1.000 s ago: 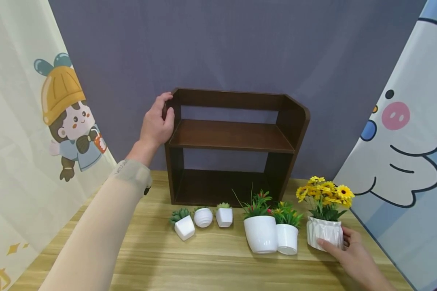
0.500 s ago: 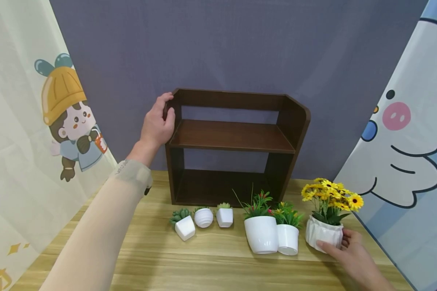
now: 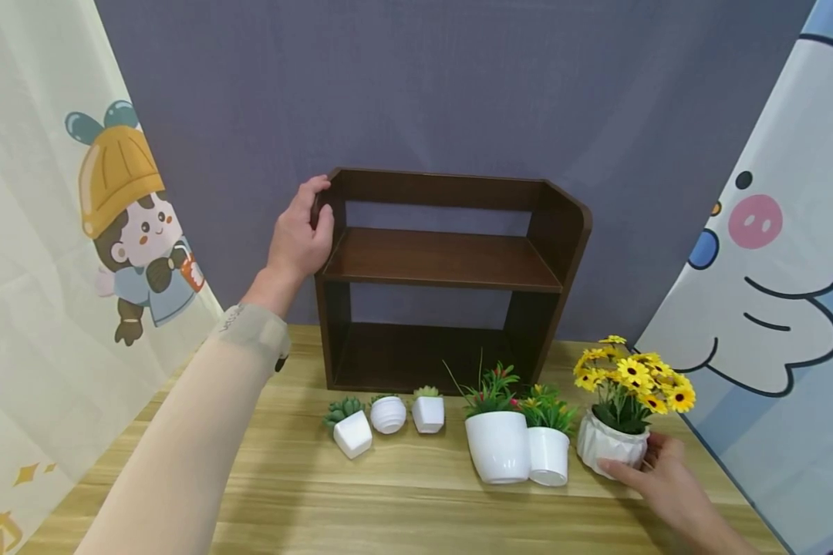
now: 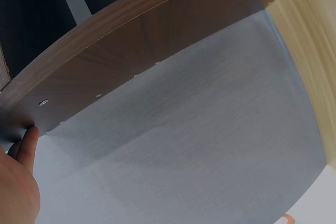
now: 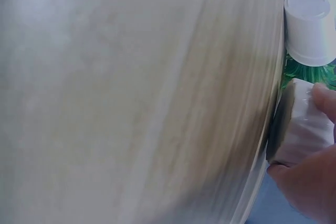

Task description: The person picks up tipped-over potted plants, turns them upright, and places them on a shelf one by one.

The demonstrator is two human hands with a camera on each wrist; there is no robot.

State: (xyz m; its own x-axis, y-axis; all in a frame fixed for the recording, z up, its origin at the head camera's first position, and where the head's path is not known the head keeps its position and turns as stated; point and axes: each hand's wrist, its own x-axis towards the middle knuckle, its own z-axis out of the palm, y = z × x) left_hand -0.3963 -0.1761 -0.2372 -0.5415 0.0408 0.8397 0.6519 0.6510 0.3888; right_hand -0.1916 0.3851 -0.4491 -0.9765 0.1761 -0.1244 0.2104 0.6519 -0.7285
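My left hand (image 3: 300, 231) holds the upper left side of a dark brown two-tier wooden shelf (image 3: 444, 258). In the left wrist view, fingertips touch that shelf's outer side panel (image 4: 142, 51). At the right, my right hand (image 3: 666, 478) grips a white ridged pot (image 3: 609, 443) of yellow artificial flowers (image 3: 632, 374), thumb in front and fingers at its right side. The right wrist view shows the pot (image 5: 307, 129) between thumb and fingers; its flowers are hidden there. Left of it stand a small white pot with a leafy plant (image 3: 548, 455) and a larger white pot (image 3: 497, 447).
Three small potted succulents sit before the shelf: a tilted square pot (image 3: 352, 434), a round ribbed pot (image 3: 388, 415) and a faceted pot (image 3: 427, 414). All rest on a wood-grain table (image 3: 361, 509). A grey cloth (image 3: 444, 85) hangs behind, with printed cloths at both sides.
The yellow flower pot has turned and tilted in my right hand, its blooms swinging rightward, and the pot has shifted slightly left. My left hand has stayed on the shelf.
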